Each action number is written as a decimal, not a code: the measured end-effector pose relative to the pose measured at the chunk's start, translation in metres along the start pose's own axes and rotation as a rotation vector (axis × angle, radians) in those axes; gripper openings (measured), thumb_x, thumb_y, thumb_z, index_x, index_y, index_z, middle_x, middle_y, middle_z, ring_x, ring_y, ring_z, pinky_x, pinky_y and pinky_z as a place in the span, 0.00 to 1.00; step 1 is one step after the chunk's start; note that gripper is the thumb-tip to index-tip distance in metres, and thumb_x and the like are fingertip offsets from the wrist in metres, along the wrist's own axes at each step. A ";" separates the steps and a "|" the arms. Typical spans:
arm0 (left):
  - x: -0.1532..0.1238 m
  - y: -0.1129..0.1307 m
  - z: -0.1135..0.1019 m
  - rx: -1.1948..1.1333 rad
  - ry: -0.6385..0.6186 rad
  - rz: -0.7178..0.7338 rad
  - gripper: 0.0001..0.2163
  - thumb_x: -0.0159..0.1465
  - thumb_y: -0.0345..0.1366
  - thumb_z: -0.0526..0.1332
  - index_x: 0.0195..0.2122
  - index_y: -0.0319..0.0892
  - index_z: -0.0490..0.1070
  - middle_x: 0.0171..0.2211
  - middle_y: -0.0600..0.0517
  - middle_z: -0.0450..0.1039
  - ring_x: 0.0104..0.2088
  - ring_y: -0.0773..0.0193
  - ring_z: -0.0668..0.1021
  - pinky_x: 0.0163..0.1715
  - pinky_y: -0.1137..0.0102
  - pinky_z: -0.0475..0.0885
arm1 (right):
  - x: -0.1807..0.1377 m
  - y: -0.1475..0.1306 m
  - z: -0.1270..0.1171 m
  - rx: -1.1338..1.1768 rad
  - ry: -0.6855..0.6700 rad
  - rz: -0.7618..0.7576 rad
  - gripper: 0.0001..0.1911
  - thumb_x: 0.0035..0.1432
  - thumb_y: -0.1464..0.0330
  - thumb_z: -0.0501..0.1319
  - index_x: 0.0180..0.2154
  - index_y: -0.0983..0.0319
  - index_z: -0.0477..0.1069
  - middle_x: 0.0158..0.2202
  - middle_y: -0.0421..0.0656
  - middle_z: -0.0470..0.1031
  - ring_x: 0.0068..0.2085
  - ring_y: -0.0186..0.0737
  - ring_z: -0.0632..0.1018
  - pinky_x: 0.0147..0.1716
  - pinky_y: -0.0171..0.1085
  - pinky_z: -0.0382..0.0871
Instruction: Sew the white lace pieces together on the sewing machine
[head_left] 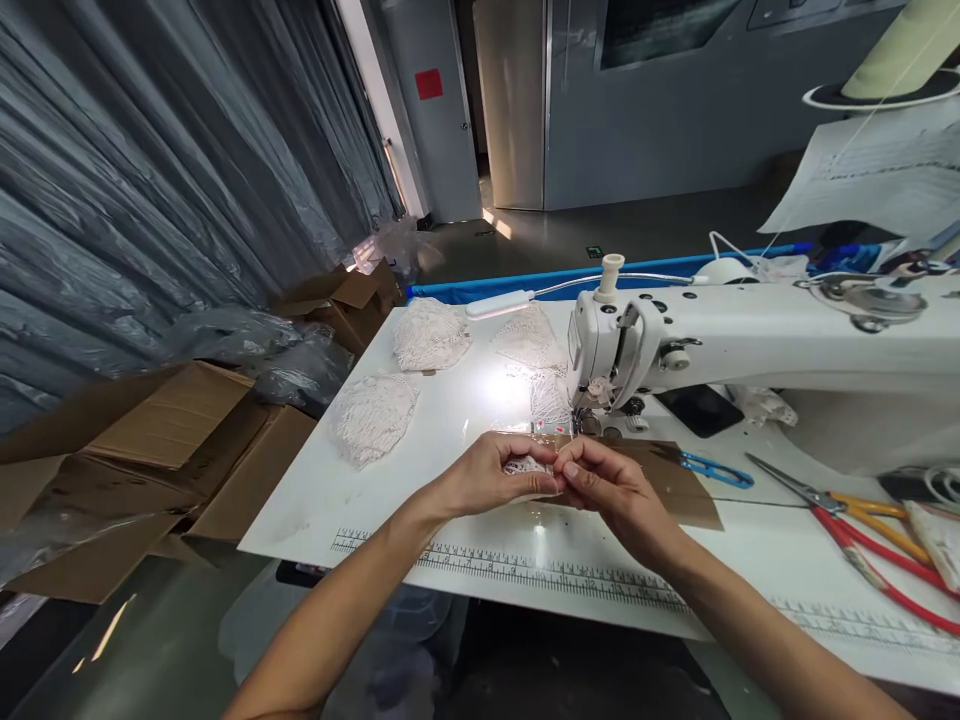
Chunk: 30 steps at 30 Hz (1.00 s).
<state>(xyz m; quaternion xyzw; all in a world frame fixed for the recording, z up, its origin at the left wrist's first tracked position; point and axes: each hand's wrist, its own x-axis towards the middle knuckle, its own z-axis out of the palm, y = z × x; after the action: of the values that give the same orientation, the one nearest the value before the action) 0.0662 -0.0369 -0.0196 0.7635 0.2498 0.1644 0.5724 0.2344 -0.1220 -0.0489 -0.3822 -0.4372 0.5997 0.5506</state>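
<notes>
1. I see my left hand point(491, 475) closed on a small white lace piece point(525, 466), thumb and fingers pinching its left end
2. My right hand point(607, 485) meets it from the right, fingertips pinched shut on the same lace piece, so both hands hold it between them
3. The lace piece sits just above the white sewing table point(330, 490), near the middle of its near half and just in front of the needle area; most of it is hidden by my fingers
4. The white sewing machine point(750, 340) stands just beyond my hands, its head at centre and its body running off to the right
5. A brown cardboard sheet point(675, 480) lies flat on the table under and to the right of my right hand
6. Blue-handled snips point(716, 468) rest on the cardboard's far right edge
7. Red-and-yellow scissors point(862, 520) lie further right, well apart from my hands
8. Three heaps of white lace point(373, 415) sit on the far left part of the table
9. A printed ruler strip point(525, 572) runs along the near edge
10. Open cardboard boxes point(180, 430) stand on the floor to the left
</notes>
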 end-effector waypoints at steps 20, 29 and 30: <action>-0.014 -0.012 -0.008 -0.001 0.129 -0.042 0.09 0.61 0.38 0.64 0.35 0.37 0.74 0.32 0.50 0.72 0.32 0.67 0.73 0.33 0.73 0.68 | -0.003 -0.006 0.029 -0.608 -0.051 -0.257 0.09 0.65 0.65 0.51 0.36 0.60 0.66 0.31 0.41 0.68 0.32 0.37 0.68 0.34 0.37 0.63; -0.025 -0.015 -0.011 -0.056 0.342 -0.100 0.09 0.59 0.38 0.66 0.32 0.38 0.72 0.37 0.48 0.75 0.39 0.63 0.76 0.41 0.70 0.70 | -0.014 0.004 -0.018 -0.957 0.207 -0.068 0.10 0.62 0.63 0.52 0.31 0.59 0.67 0.21 0.38 0.67 0.22 0.35 0.66 0.24 0.36 0.60; -0.023 -0.017 -0.010 -0.094 0.330 -0.114 0.09 0.58 0.38 0.67 0.33 0.38 0.70 0.36 0.48 0.75 0.38 0.64 0.77 0.39 0.70 0.71 | -0.016 0.002 -0.021 -0.937 0.159 -0.073 0.10 0.63 0.63 0.52 0.34 0.60 0.68 0.23 0.39 0.69 0.24 0.36 0.68 0.25 0.36 0.61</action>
<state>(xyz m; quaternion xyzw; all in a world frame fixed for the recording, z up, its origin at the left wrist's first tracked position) 0.0388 -0.0386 -0.0320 0.6833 0.3753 0.2661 0.5670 0.2546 -0.1359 -0.0583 -0.6185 -0.6302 0.2871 0.3713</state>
